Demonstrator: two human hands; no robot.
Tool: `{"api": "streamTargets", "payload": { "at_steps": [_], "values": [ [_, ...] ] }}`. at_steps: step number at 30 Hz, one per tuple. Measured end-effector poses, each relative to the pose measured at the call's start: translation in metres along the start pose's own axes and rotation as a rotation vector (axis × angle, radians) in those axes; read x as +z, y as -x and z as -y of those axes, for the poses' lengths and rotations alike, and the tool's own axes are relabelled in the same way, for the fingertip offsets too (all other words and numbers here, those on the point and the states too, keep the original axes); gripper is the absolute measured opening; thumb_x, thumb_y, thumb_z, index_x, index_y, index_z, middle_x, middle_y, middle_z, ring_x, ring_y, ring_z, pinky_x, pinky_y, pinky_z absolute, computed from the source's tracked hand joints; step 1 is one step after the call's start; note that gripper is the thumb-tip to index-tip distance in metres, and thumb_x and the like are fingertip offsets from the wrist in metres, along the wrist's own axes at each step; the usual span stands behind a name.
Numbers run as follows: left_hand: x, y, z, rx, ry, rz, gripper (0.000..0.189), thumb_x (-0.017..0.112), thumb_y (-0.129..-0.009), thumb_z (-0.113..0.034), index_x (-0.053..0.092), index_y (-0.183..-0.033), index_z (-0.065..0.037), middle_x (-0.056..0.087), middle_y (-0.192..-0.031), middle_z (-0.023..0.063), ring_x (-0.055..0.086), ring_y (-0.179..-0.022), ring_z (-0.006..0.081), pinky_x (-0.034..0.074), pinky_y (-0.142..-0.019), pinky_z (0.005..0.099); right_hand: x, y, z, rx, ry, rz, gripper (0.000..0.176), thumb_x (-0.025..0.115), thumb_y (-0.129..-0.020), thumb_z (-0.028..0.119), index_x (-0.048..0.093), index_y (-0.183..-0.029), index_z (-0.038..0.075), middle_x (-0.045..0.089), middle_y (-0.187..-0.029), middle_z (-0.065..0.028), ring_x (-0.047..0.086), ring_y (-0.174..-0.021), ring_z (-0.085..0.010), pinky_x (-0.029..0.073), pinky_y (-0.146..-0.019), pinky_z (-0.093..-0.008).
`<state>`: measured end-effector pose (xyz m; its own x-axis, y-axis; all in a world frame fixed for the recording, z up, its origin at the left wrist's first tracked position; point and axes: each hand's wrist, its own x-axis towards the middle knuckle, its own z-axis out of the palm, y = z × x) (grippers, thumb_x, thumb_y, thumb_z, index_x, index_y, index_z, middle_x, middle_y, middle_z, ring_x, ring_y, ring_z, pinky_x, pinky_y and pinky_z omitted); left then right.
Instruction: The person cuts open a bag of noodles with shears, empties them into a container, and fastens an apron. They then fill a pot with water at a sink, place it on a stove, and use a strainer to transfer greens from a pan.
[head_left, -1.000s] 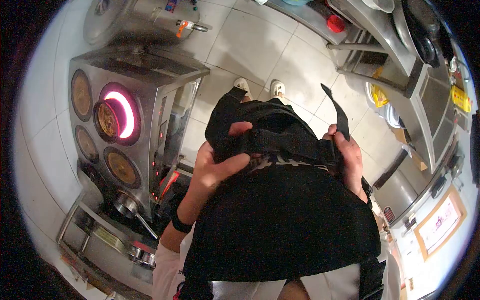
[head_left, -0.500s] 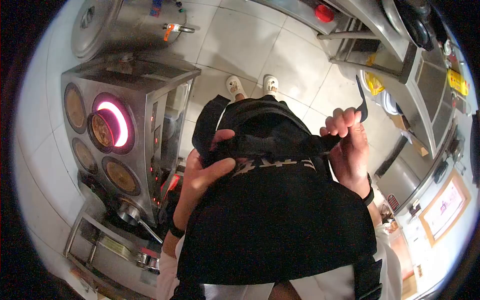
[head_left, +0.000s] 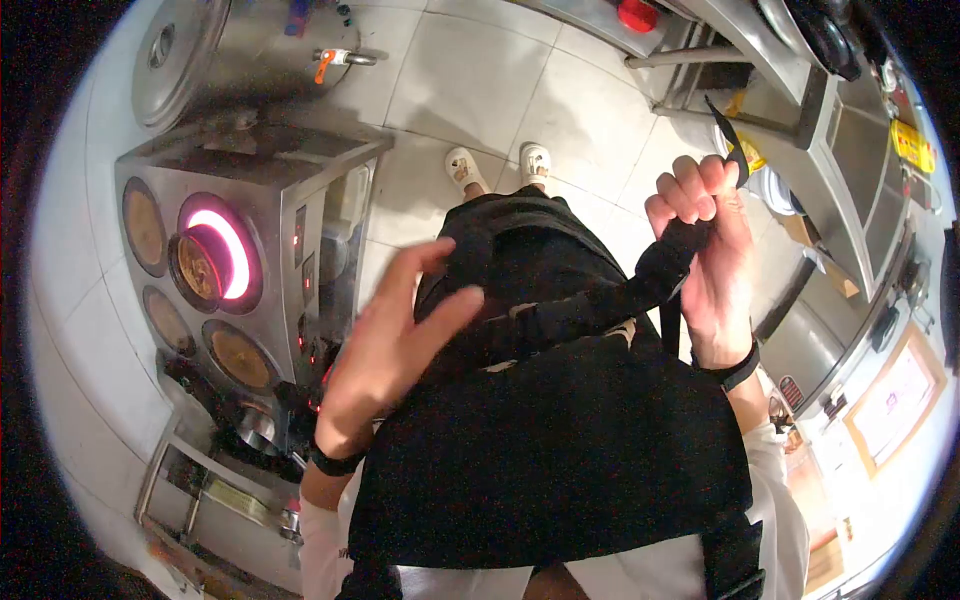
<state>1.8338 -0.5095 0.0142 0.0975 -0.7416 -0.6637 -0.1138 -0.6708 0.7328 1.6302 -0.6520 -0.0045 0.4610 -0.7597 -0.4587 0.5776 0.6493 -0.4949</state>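
A black apron (head_left: 560, 450) covers my front, with pale lettering partly hidden at the waist. My right hand (head_left: 712, 240) is closed around a black apron strap (head_left: 640, 290), raised to the right of my waist. The strap's loose end sticks up above the fist. From the fist the strap runs left across the apron's waist. My left hand (head_left: 395, 335) is at the left side of the apron, fingers and thumb spread apart, slightly blurred. It appears to hold nothing. Each wrist wears a black band.
To the left stands a steel cooker (head_left: 280, 210) with several round burners, one ring (head_left: 228, 255) glowing pink-white. Behind it is a large steel pot (head_left: 270, 60) with an orange-handled tap (head_left: 335, 62). Steel shelving (head_left: 830, 170) lines the right side. Tiled floor (head_left: 450, 90) lies ahead.
My right hand has risen slightly, pulling the strap up and taut to the right. My left hand has let go of the black fabric and opened. The view has shifted a little.
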Motion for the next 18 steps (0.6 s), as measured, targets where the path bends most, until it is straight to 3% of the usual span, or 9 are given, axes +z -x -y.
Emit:
{"api": "streamTargets", "payload": {
  "at_steps": [1, 2, 4, 6, 7, 12, 14, 16, 18],
  "values": [
    [0.0, -0.007, 0.002, 0.181, -0.396, -0.19, 0.05, 0.065, -0.074, -0.025, 0.044, -0.111, 0.001, 0.053, -0.099, 0.0143, 0.055, -0.089, 0.0252, 0.042, -0.079, 0.0313, 0.001, 0.0, -0.001, -0.001, -0.006, 0.008, 0.025, 0.038, -0.092, 0.029, 0.042, -0.076, 0.01, 0.032, -0.063, 0.003, 0.031, -0.059, -0.0085, 0.03, -0.057, -0.0222],
    [0.003, -0.014, -0.004, 0.186, -0.397, -0.188, 0.05, 0.065, -0.074, -0.025, 0.044, -0.111, 0.001, 0.053, -0.099, 0.0143, 0.055, -0.089, 0.0252, 0.042, -0.079, 0.0313, 0.0, 0.0, 0.0, -0.003, -0.013, 0.017, 0.025, 0.037, -0.092, 0.029, 0.042, -0.076, 0.01, 0.032, -0.063, 0.003, 0.031, -0.059, -0.0086, 0.03, -0.056, -0.0222],
    [0.018, -0.027, -0.024, 0.417, -0.226, 0.046, 0.046, 0.065, -0.073, -0.029, 0.049, -0.105, 0.001, 0.053, -0.095, 0.0154, 0.054, -0.087, 0.0273, 0.042, -0.08, 0.0329, -0.002, 0.001, 0.0, -0.007, -0.012, 0.034, 0.025, 0.037, -0.092, 0.029, 0.042, -0.077, 0.009, 0.033, -0.063, 0.0029, 0.032, -0.059, -0.0088, 0.031, -0.056, -0.0225],
    [0.036, -0.037, -0.039, 0.324, -0.222, 0.396, 0.043, 0.068, -0.07, -0.023, 0.053, -0.103, -0.001, 0.055, -0.1, 0.0113, 0.053, -0.096, 0.0214, 0.04, -0.085, 0.0298, -0.001, 0.003, -0.001, 0.005, -0.083, 0.075, 0.02, 0.039, -0.092, 0.022, 0.041, -0.077, 0.008, 0.033, -0.066, 0.0016, 0.033, -0.061, -0.0085, 0.033, -0.062, -0.0221],
    [0.045, -0.039, -0.044, 0.218, -0.171, 0.483, 0.044, 0.07, -0.069, -0.027, 0.054, -0.101, -0.001, 0.058, -0.094, 0.0103, 0.056, -0.088, 0.0199, 0.043, -0.079, 0.0295, -0.001, 0.003, -0.001, -0.008, -0.062, 0.071, 0.02, 0.04, -0.091, 0.022, 0.041, -0.077, 0.008, 0.034, -0.066, 0.0014, 0.034, -0.061, -0.0086, 0.033, -0.062, -0.022],
    [0.061, -0.04, -0.038, 0.251, -0.042, 0.445, 0.044, 0.07, -0.069, -0.029, 0.055, -0.099, 0.0, 0.06, -0.088, 0.0096, 0.057, -0.082, 0.0166, 0.045, -0.075, 0.0283, -0.006, 0.007, 0.001, -0.042, -0.077, -0.012, 0.023, 0.038, -0.092, 0.028, 0.043, -0.078, 0.009, 0.033, -0.063, 0.0035, 0.032, -0.058, -0.0083, 0.031, -0.055, -0.0218],
    [0.053, -0.039, -0.045, 0.143, -0.018, 0.404, 0.04, 0.069, -0.071, -0.025, 0.056, -0.099, 0.0, 0.06, -0.087, 0.0101, 0.057, -0.082, 0.0164, 0.044, -0.075, 0.0272, -0.013, 0.011, 0.005, -0.028, -0.122, -0.019, 0.023, 0.038, -0.092, 0.027, 0.043, -0.079, 0.009, 0.032, -0.062, 0.0038, 0.031, -0.057, -0.008, 0.03, -0.055, -0.0212],
    [0.054, -0.036, -0.042, 0.246, 0.023, 0.292, 0.027, 0.064, -0.073, -0.018, 0.059, -0.089, 0.003, 0.061, -0.079, 0.0093, 0.057, -0.072, 0.0116, 0.044, -0.067, 0.025, -0.02, 0.018, 0.01, 0.032, -0.172, -0.009, 0.024, 0.038, -0.092, 0.027, 0.043, -0.078, 0.009, 0.031, -0.062, 0.0042, 0.029, -0.055, -0.0074, 0.028, -0.054, -0.0203],
    [0.049, -0.033, -0.045, 0.094, 0.134, 0.364, 0.027, 0.065, -0.072, -0.017, 0.059, -0.09, 0.003, 0.06, -0.078, 0.0077, 0.055, -0.071, 0.0095, 0.044, -0.066, 0.0241, -0.018, 0.024, 0.012, 0.015, -0.155, -0.054, 0.024, 0.038, -0.092, 0.027, 0.043, -0.077, 0.009, 0.031, -0.062, 0.0041, 0.028, -0.054, -0.0073, 0.028, -0.053, -0.0202]
  ]
}}
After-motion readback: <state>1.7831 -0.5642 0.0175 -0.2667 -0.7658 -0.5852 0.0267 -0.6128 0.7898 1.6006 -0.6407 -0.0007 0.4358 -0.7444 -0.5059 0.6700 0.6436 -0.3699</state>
